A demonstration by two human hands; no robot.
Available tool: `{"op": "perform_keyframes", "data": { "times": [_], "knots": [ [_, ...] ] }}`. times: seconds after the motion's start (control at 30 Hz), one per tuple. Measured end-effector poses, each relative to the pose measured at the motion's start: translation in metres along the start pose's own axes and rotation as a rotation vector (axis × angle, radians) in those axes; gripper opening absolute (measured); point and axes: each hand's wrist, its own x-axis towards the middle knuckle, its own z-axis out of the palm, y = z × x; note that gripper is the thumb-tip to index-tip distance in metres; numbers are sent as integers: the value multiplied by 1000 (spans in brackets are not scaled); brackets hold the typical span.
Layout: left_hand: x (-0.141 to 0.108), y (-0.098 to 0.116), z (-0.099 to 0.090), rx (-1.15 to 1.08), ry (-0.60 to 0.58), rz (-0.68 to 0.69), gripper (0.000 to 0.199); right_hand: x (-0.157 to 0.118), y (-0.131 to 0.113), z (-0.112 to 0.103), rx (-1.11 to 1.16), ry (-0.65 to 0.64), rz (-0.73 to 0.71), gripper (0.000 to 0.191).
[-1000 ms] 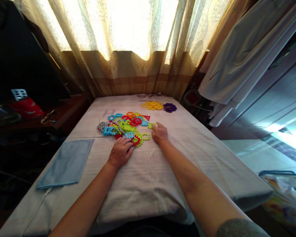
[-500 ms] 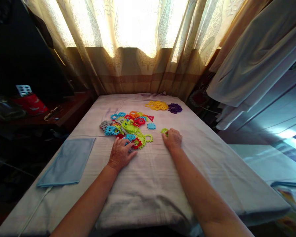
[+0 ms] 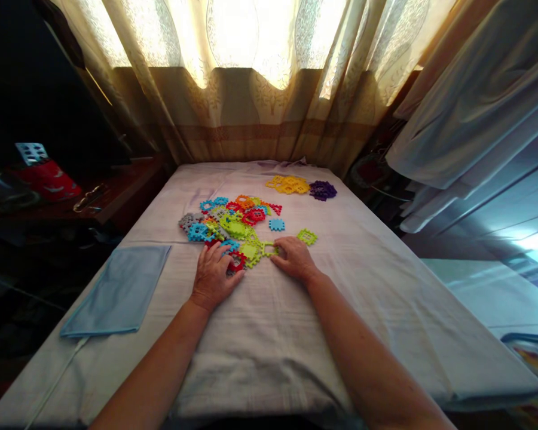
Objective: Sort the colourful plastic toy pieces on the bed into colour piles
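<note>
My right hand [image 3: 295, 258] has its thumb and fingers closed on the edge of a lime-green square frame piece [image 3: 268, 245] at the right side of a mixed pile. That pile of plastic interlocking tiles [image 3: 235, 227] holds lime, red, blue, orange and grey pieces. Over its near edge rests my left hand [image 3: 214, 275], fingers spread, touching a red tile [image 3: 237, 260] and blue ones. A lime-green window tile [image 3: 307, 237] lies alone beyond my right hand. One light-blue square tile [image 3: 277, 224] sits apart, just right of the pile.
Yellow tiles [image 3: 290, 184] and purple tiles [image 3: 323, 190] form two groups at the far right of the cloth-covered table [image 3: 260, 334]. A folded blue cloth pouch [image 3: 116, 292] with a white cord lies at left. Curtains [image 3: 251, 119] hang behind the table.
My right hand has let go of the lime-green window tile, leaving it on the cloth, and has moved left to the lime-green frame piece. My left hand stays on the pile's near edge.
</note>
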Motion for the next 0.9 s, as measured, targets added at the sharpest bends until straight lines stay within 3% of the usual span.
{"op": "perform_keyframes", "data": {
  "times": [0.17, 0.33, 0.47, 0.63, 0.77, 0.9],
  "knots": [
    [0, -1, -1, -26, -5, 1, 18, 0, 10, -12, -31, 155, 53, 23],
    [-2, -3, -1, -53, -26, 10, 17, -4, 35, -24, -136, 338, 337, 29],
    [-3, -4, 1, -62, -25, 15, 16, -9, 49, -27, -196, 332, 510, 33],
    [-4, -6, 2, -89, 1, 7, 14, -11, 47, -26, -215, 282, 604, 34],
    [-4, -8, 3, -98, 4, 4, 13, -10, 41, -28, -220, 287, 599, 34],
    [-3, -9, 3, -115, -17, 3, 14, -6, 24, -28, -163, 363, 388, 23]
  ]
}}
